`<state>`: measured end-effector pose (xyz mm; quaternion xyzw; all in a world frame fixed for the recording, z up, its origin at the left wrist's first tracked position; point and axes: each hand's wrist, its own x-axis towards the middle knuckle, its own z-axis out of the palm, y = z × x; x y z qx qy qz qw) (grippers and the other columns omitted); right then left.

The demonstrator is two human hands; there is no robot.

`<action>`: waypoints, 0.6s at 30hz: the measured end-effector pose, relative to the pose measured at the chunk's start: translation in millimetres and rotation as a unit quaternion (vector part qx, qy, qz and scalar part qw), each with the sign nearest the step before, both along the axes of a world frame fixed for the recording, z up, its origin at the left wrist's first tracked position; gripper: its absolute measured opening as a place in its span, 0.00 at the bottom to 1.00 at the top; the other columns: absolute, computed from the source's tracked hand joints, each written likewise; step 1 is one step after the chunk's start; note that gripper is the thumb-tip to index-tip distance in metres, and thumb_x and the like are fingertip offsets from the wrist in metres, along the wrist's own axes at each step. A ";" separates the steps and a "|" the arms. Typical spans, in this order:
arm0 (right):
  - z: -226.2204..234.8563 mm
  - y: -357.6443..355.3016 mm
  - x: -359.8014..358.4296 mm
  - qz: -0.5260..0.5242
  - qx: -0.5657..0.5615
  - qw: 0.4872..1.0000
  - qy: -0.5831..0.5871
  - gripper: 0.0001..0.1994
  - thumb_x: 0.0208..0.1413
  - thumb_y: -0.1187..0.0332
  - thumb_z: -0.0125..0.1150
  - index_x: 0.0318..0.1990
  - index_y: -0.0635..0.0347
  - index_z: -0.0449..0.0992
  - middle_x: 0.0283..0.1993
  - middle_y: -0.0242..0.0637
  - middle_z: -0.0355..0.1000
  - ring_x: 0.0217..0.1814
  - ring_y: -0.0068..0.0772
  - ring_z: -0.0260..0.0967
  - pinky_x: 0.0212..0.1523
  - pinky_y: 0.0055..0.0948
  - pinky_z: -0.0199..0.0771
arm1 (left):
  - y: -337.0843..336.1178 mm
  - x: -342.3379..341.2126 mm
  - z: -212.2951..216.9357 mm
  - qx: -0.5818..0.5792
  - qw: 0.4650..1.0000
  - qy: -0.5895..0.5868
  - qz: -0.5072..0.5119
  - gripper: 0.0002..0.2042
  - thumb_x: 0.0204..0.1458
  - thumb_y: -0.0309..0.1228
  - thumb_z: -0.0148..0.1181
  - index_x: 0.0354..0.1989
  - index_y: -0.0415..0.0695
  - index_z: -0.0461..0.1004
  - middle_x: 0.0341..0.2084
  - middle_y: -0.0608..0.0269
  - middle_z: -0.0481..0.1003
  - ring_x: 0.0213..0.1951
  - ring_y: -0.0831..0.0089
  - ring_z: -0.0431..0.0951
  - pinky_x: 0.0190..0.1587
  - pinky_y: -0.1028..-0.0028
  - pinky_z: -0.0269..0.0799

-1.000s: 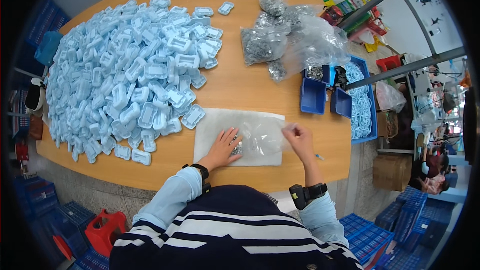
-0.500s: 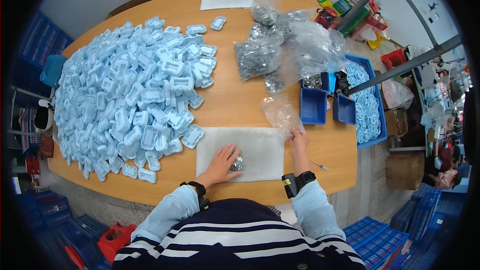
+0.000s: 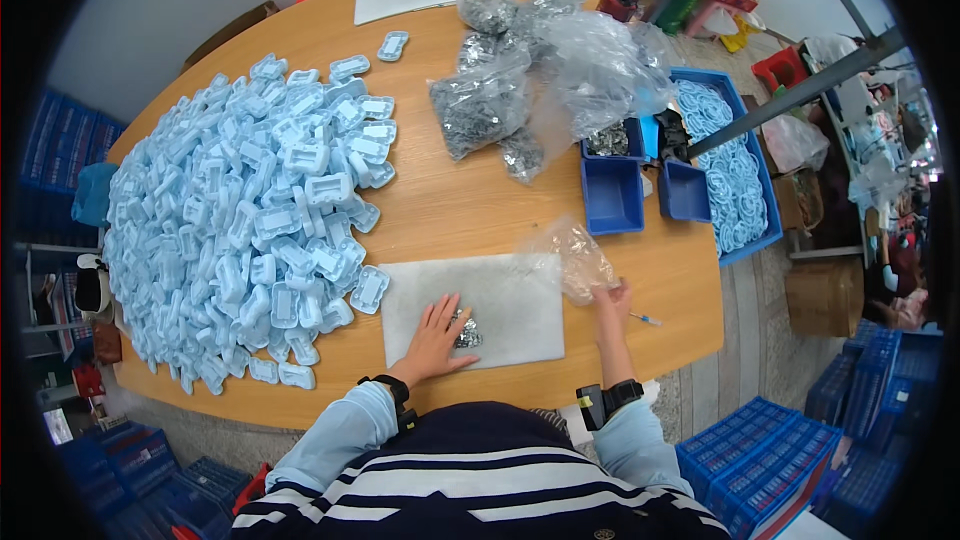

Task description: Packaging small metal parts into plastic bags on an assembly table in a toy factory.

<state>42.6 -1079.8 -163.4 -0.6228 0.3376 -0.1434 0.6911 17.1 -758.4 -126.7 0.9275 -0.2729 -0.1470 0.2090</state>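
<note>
My left hand (image 3: 434, 342) rests on the white mat (image 3: 510, 290) with its fingers stretched out. Right beside its fingers and thumb lies a small heap of shiny metal pieces (image 3: 468, 330), partly covered by the hand. My right hand (image 3: 612, 302) is closed on the near edge of a clear plastic bag (image 3: 580, 258), just past the mat's right side. The bag looks thin and crumpled, and I make out no contents in it. Close to the right hand, a thin pen-like tool (image 3: 645, 319) lies on the wood.
A large heap of light blue plastic shells (image 3: 240, 230) covers the table's left side. Clear bags of metal parts (image 3: 485, 105) lie at the back. Blue bins (image 3: 613, 195) stand at the right, beside a crate of blue rings (image 3: 715, 140). A metal bar (image 3: 800, 95) slants across the right.
My right hand has drawn the plastic bag to the right and nearer to me. My left hand stays by the metal pieces. The whole view has shifted slightly.
</note>
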 end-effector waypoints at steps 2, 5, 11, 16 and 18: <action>45.3 10.3 19.7 -0.005 -0.284 0.959 -0.026 0.22 0.45 0.74 0.58 0.49 0.66 0.62 0.44 0.43 0.65 0.50 0.38 0.61 0.51 0.32 0.61 | 1.9 -0.7 -2.5 0.007 1.000 -0.006 0.007 0.38 0.41 0.54 0.56 0.58 0.43 0.55 0.61 0.47 0.44 0.63 0.53 0.42 0.61 0.54 0.39; 88.3 22.6 65.8 0.080 -0.399 0.911 -0.064 0.21 0.43 0.73 0.58 0.48 0.65 0.64 0.45 0.45 0.65 0.51 0.44 0.60 0.53 0.35 0.59 | 0.6 -3.6 -0.6 0.006 1.000 -0.002 0.013 0.38 0.41 0.54 0.56 0.58 0.43 0.55 0.61 0.47 0.44 0.63 0.52 0.42 0.60 0.53 0.39; 80.4 83.2 212.0 0.264 -0.383 0.872 -0.151 0.21 0.43 0.71 0.56 0.47 0.67 0.64 0.45 0.50 0.65 0.52 0.50 0.59 0.52 0.38 0.58 | 1.4 0.9 6.6 -0.019 1.000 -0.004 0.003 0.36 0.41 0.52 0.57 0.56 0.41 0.57 0.60 0.45 0.47 0.61 0.49 0.46 0.59 0.53 0.42; 19.2 113.2 304.8 0.062 -0.355 0.927 -0.104 0.25 0.41 0.67 0.61 0.49 0.66 0.64 0.43 0.51 0.65 0.47 0.50 0.63 0.47 0.37 0.63 | 4.1 5.3 6.4 -0.053 0.998 0.011 0.023 0.34 0.42 0.49 0.57 0.55 0.41 0.58 0.59 0.48 0.51 0.60 0.51 0.49 0.58 0.54 0.45; 18.3 113.2 321.1 0.179 -0.247 0.951 -0.045 0.25 0.41 0.66 0.62 0.48 0.65 0.64 0.44 0.53 0.65 0.48 0.51 0.62 0.48 0.38 0.63 | 3.0 8.3 7.5 -0.048 0.998 0.013 0.025 0.34 0.41 0.49 0.57 0.55 0.41 0.58 0.59 0.49 0.51 0.60 0.52 0.49 0.58 0.54 0.45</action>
